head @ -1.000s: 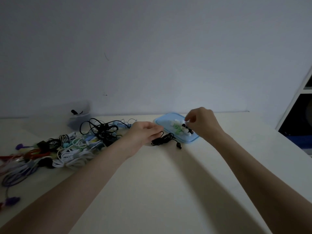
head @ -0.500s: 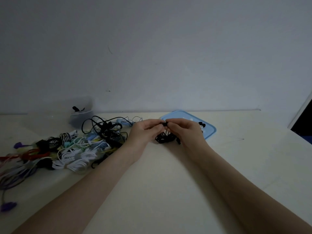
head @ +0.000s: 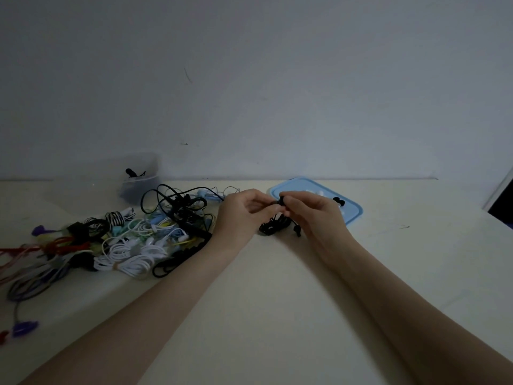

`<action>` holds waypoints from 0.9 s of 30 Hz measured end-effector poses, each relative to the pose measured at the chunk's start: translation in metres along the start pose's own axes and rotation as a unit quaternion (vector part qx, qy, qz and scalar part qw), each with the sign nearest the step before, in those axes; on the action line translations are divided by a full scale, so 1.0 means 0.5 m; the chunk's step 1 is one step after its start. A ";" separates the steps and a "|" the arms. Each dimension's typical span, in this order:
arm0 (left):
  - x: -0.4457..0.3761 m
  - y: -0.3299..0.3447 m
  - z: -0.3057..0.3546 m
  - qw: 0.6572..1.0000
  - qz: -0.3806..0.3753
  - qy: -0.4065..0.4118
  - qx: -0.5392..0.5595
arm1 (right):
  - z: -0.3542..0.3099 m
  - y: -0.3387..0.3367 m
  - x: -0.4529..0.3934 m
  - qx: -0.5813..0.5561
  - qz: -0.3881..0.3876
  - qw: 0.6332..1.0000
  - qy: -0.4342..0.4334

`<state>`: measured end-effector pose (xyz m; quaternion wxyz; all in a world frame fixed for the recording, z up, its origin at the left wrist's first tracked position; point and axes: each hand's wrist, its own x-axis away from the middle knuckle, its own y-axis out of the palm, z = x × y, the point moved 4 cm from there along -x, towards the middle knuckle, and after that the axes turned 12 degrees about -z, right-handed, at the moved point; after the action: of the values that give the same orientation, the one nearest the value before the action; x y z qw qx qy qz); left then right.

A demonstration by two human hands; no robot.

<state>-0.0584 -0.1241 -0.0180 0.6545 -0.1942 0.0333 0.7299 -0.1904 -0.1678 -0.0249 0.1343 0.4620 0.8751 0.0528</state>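
A black coiled earphone (head: 273, 225) hangs just above the pale table (head: 263, 301), held between both hands. My left hand (head: 241, 213) pinches its upper end with curled fingers. My right hand (head: 313, 212) pinches a small black earbud piece at the same spot, fingertips meeting those of the left hand. Behind the right hand lies a light blue lid (head: 351, 211) with small white and black ear tips on it.
A tangled heap of earphones and cables (head: 133, 234), black, white, blue, red and purple, covers the table's left side. A clear plastic container (head: 138, 184) stands by the wall behind it. A dark shelf edge (head: 502, 201) shows at the far right.
My right hand left the blue lid and came to the black earphone, meeting the left hand's fingertips. The left hand lifted the earphone slightly off the table.
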 end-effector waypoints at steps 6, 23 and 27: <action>-0.001 -0.006 0.005 1.000 -0.001 -0.003 -0.007 | -0.007 0.001 0.002 -0.029 -0.022 0.999 0.005; 0.009 0.004 0.028 0.991 -0.050 0.047 -0.112 | -0.007 0.005 0.005 -0.099 -0.034 0.993 0.061; 0.011 0.004 0.032 0.985 -0.050 0.064 -0.149 | -0.003 0.010 0.008 -0.128 -0.024 0.989 0.077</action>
<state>-0.0647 -0.1143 -0.0057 0.6508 -0.3370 -0.0441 0.6789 -0.1892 -0.1616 -0.0230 0.1260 0.4147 0.8795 0.1963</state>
